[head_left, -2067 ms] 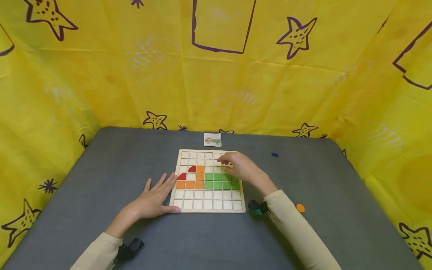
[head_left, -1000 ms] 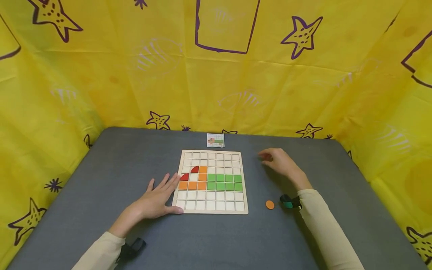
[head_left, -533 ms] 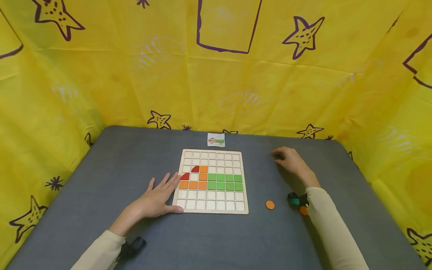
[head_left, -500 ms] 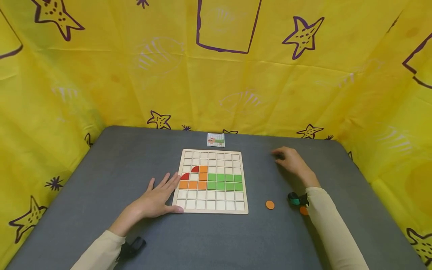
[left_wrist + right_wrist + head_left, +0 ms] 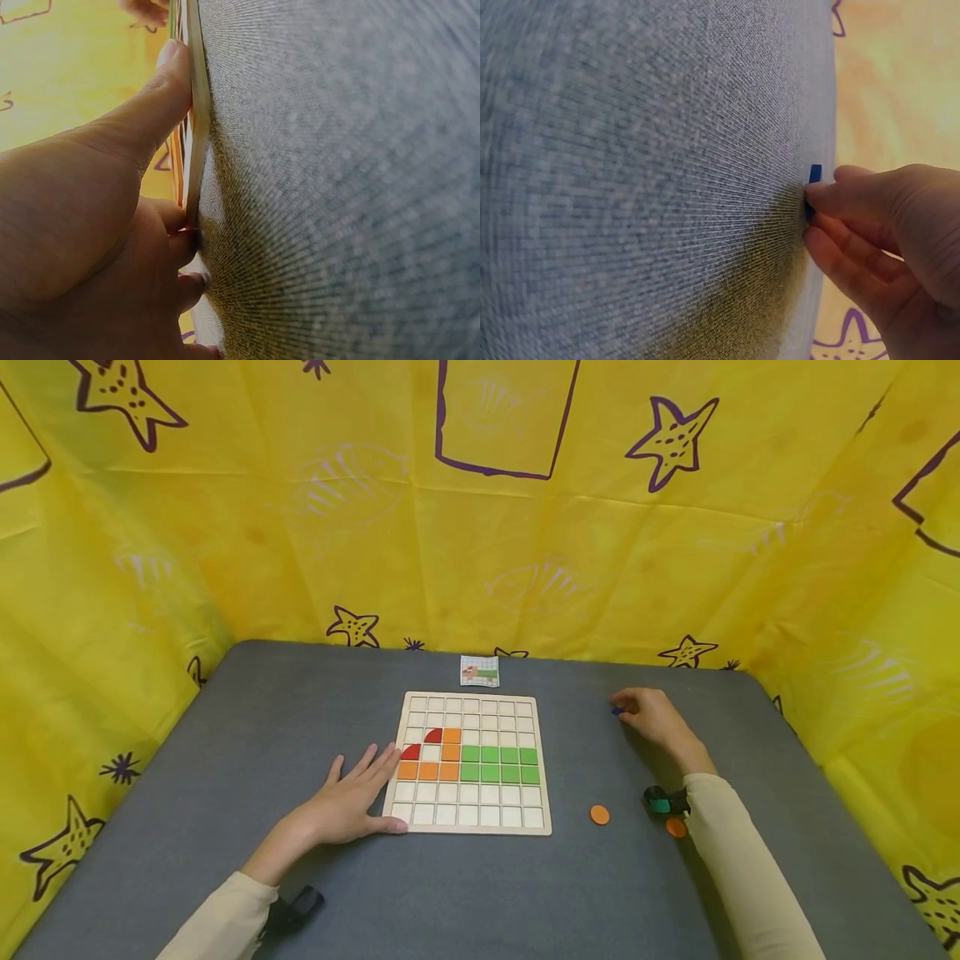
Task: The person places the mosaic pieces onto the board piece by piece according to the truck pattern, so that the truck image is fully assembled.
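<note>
A wooden grid board [image 5: 480, 830] lies mid-table, with orange squares [image 5: 428, 771], green squares [image 5: 490, 764] and two red quarter-round pieces [image 5: 432, 736] set in its cells. My left hand [image 5: 345, 806] rests with spread, straight fingers at the board's left edge; its thumb touches the near corner. In the left wrist view the thumb [image 5: 161, 94] lies along the board's rim. Off to the board's right, my right hand [image 5: 652, 720] pinches a small blue piece [image 5: 815, 175] between thumb and fingers, close to the tabletop. The fingers hide part of that piece.
Behind the board lies a small pattern card [image 5: 480, 671]. Two orange round pieces [image 5: 599, 815] lie on the grey table [image 5: 480, 902] right of the board, one beside the right wrist camera. A yellow cloth [image 5: 480, 527] hangs around the back and sides.
My right hand has moved from above the board to the right and now pinches the blue piece lying there. The left hand has stayed at the board's edge.
</note>
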The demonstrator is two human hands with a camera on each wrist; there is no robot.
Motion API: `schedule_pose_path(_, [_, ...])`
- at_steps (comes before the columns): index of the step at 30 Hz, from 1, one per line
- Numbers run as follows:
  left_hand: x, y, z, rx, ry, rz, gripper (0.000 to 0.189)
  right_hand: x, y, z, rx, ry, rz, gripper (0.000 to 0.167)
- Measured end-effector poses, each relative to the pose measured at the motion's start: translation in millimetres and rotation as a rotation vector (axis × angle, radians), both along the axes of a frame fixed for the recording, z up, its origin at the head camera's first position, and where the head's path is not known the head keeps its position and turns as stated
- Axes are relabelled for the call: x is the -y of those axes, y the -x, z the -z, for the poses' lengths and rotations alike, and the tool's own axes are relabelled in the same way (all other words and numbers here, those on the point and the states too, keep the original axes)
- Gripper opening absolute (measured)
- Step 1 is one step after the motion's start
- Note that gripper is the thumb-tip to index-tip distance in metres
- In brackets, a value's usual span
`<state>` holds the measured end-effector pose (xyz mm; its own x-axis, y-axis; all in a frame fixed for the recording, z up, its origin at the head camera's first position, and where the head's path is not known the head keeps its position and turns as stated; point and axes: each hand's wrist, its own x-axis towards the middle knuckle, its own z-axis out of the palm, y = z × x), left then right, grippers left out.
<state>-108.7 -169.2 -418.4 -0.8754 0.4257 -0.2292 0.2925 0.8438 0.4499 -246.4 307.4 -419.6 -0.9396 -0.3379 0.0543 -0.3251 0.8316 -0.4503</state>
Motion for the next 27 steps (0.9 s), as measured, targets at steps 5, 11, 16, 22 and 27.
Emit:
schedule_pose_path(5, [0.2, 0.1, 0.9, -0.003, 0.003, 0.001, 0.108, 0.3, -0.5, -1.0, 0.000, 0.004, -0.004, 0.028])
schedule_pose_path(11, [0.8, 0.9, 2.1, -0.003, 0.007, 0.001, 0.108, 3.6, -2.7, -4.0, -0.062, 0.019, -0.037, 0.028])
schedule_pose_path(16, [1.2, 1.2, 1.8, -0.001, 0.011, -0.003, 0.109, 10.9, -5.1, -6.3, -0.111, 0.034, -0.059, 0.027])
schedule_pose_path(22, [0.4, 1.1, 1.6, 0.000, 0.008, -0.004, 0.109, 21.1, -8.4, -6.7, -0.078, 0.017, -0.070, 0.028])
schedule_pose_path(27, [0.4, 0.2, 1.1, -0.005, -0.003, -0.001, 0.108, 29.6, -12.1, -10.4, -0.093, 0.027, -0.088, 0.028])
